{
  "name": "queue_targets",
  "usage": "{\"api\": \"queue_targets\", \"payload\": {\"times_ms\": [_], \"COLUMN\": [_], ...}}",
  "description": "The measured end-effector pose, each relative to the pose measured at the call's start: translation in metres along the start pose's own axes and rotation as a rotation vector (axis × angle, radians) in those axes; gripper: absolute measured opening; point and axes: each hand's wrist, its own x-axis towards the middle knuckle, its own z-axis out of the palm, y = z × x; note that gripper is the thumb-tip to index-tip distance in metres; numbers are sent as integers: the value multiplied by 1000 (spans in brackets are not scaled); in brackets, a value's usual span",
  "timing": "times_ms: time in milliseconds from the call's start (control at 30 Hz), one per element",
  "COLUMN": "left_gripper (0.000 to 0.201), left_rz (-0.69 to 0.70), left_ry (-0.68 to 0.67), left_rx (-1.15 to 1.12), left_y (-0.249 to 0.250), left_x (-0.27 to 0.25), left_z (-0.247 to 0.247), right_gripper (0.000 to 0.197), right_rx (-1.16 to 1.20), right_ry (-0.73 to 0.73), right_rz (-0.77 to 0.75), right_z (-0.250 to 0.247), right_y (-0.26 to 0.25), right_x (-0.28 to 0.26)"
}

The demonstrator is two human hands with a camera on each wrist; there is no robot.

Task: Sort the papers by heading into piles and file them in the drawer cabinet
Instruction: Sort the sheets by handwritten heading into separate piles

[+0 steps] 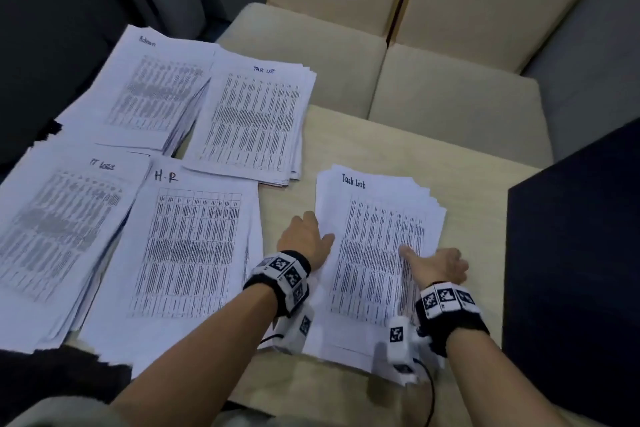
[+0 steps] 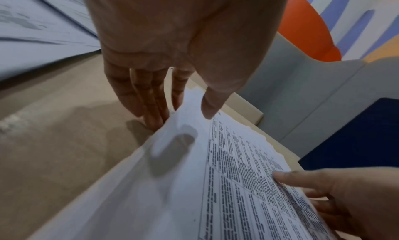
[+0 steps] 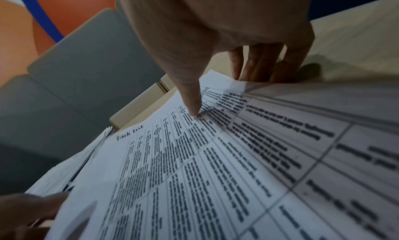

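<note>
A loose stack of papers (image 1: pixel 377 253) headed "Task List" lies on the right of the wooden table (image 1: pixel 478 184). My left hand (image 1: pixel 311 236) stands at its left edge, straight fingers (image 2: pixel 151 110) touching the table beside the sheets and the thumb hovering over the top sheet. My right hand (image 1: pixel 433 260) grips the right edge, thumb (image 3: pixel 195 112) pressing on the top sheet (image 3: pixel 215 166) and fingers tucked beneath the lifted edge. Sorted piles lie to the left: Admin (image 1: pixel 149 90), Task List (image 1: pixel 252 121), IT Logs (image 1: pixel 62 222) and H-R (image 1: pixel 187 246).
A dark navy block (image 1: pixel 571 253) rises against the table's right side. Beige seat cushions (image 1: pixel 450 97) sit beyond the far edge. Bare tabletop shows between the H-R pile and the stack, and along the near edge.
</note>
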Motion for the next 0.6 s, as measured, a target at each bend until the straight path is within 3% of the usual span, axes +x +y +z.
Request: {"api": "queue_targets", "payload": {"times_ms": [67, 133, 167, 267, 433, 600], "left_gripper": [45, 43, 42, 44, 50, 38], "left_rz": [-24, -57, -71, -76, -25, 2], "left_ry": [12, 42, 62, 97, 88, 52], "left_rx": [-48, -110, -138, -144, 39, 60], "left_y": [2, 1, -1, -6, -6, -9], "left_x": [-2, -1, 1, 8, 8, 8], "left_z": [0, 0, 0, 2, 4, -1], "right_gripper": [68, 35, 31, 46, 32, 24], "right_rx": [44, 138, 193, 238, 254, 605], "right_ry": [-18, 34, 76, 131, 73, -148], "right_rz": [-51, -130, -182, -308, -307, -70], "right_z": [-1, -3, -4, -13, -36, -55], "right_y": [4, 6, 8, 13, 35, 41], "right_x": [2, 1, 1, -5, -14, -23]}}
